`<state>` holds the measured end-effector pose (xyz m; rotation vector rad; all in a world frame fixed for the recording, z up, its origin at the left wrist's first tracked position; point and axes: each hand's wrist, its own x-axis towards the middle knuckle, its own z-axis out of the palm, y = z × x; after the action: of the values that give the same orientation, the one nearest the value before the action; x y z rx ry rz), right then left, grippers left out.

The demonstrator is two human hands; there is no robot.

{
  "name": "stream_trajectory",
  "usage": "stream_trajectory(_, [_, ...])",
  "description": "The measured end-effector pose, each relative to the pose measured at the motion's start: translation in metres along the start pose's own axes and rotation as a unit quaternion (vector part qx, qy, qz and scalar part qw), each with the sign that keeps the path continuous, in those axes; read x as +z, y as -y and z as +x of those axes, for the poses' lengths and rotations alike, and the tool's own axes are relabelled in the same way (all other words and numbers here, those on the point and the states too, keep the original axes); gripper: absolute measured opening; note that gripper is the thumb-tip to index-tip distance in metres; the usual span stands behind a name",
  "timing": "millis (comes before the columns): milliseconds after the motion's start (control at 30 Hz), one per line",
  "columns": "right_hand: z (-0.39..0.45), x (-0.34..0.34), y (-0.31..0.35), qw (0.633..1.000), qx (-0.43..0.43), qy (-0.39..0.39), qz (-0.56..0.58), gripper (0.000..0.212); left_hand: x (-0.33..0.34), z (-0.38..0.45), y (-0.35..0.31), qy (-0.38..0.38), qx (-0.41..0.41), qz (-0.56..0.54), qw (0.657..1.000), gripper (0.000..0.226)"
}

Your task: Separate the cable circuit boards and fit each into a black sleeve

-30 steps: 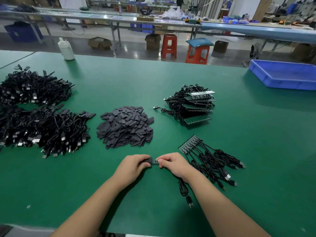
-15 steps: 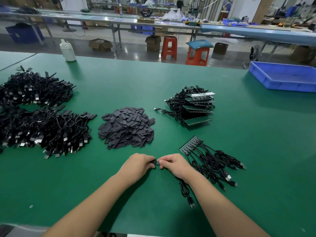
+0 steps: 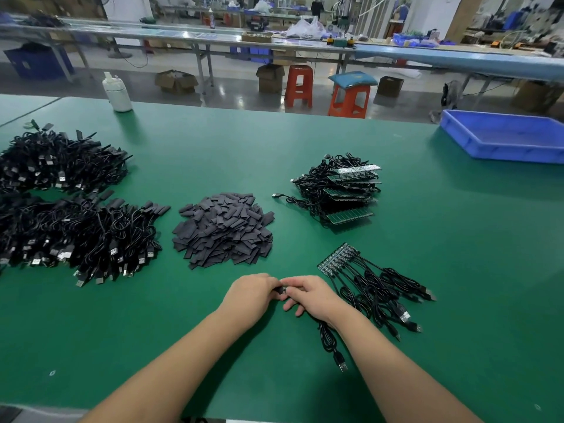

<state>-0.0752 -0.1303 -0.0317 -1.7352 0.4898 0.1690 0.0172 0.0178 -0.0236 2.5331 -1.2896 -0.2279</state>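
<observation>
The left hand (image 3: 251, 296) and the right hand (image 3: 308, 296) meet fingertip to fingertip low on the green table (image 3: 427, 270), both curled round one small black sleeve (image 3: 283, 290) pinched between them. Only a sliver of it shows, so whether the board is fully inside is hard to tell. The right hand's lower fingers hang loosely spread. The cable (image 3: 331, 343) of this piece runs out from under the right wrist toward the near edge and ends in a USB plug.

The step in hand appears to be the fitting: one separated board going into its sleeve. The sleeve's long axis lies left to right between the two hands, its open end probably toward the right hand.

The next move calls for seating the board fully, setting the piece aside, then breaking another from the board strip (image 3: 338, 259) just beside the right hand, whose cables fan toward the lower right. Fresh sleeves wait in the sleeve pile (image 3: 224, 230) beyond the hands; stacked strips (image 3: 348, 193) lie farther right, finished cables (image 3: 70, 233) to the left.
</observation>
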Motion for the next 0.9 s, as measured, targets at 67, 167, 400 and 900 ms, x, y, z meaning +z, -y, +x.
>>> stream_trajectory(67, [-0.001, -0.001, 0.001, 1.000, 0.005, 0.007, -0.003, 0.038, 0.001, 0.002, 0.001, 0.003, 0.006, -0.010, 1.000, 0.029])
stream_trajectory(167, [-0.002, -0.002, 0.002, 1.000, 0.001, 0.011, -0.014, 0.040, 0.002, 0.004, 0.001, 0.015, 0.018, -0.022, 0.999, 0.030])
stream_trajectory(400, [-0.001, -0.002, 0.001, 1.000, 0.000, 0.012, 0.005, 0.040, 0.000, -0.001, 0.004, -0.005, 0.030, -0.086, 0.996, 0.026])
stream_trajectory(900, [-0.004, -0.001, 0.001, 1.000, -0.018, 0.013, 0.011, 0.039, 0.009, 0.010, -0.006, 0.043, 0.062, 0.060, 0.995, 0.032])
